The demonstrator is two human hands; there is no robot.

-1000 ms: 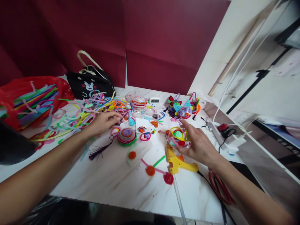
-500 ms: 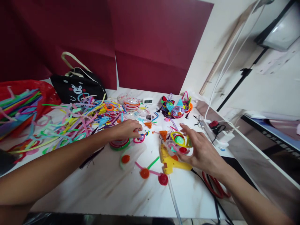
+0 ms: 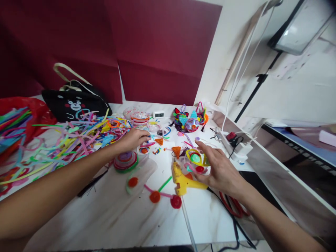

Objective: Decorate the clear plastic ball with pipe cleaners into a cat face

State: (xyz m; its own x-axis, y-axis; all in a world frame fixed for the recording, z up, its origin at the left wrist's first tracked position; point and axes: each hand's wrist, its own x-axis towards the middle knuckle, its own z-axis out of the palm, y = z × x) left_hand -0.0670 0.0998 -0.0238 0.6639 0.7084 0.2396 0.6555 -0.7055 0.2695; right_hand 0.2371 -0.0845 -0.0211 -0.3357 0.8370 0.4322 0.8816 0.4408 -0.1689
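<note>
My left hand is closed in a pinch over the middle of the table, a bit of blue showing at its fingertips. Just below it lies a small round pipe-cleaner piece in pink and orange. My right hand curves around a clear ball-like craft with yellow loops, a green disc and a red disc. Thumb and forefinger sit on either side of it; the other fingers are partly hidden. In front of that hand rests a yellow glue gun. Left of centre is a ringed craft with a green edge.
Loose pipe cleaners heap at the left before a black bag. Decorated crafts and a small digital clock stand at the back. A power strip lies right, with cables near the front. Orange and red coils lie forward.
My left hand has lifted slightly away toward the back of the table. The small round piece under it now shows more. My right hand stays around the clear craft. The whole view has shifted.
</note>
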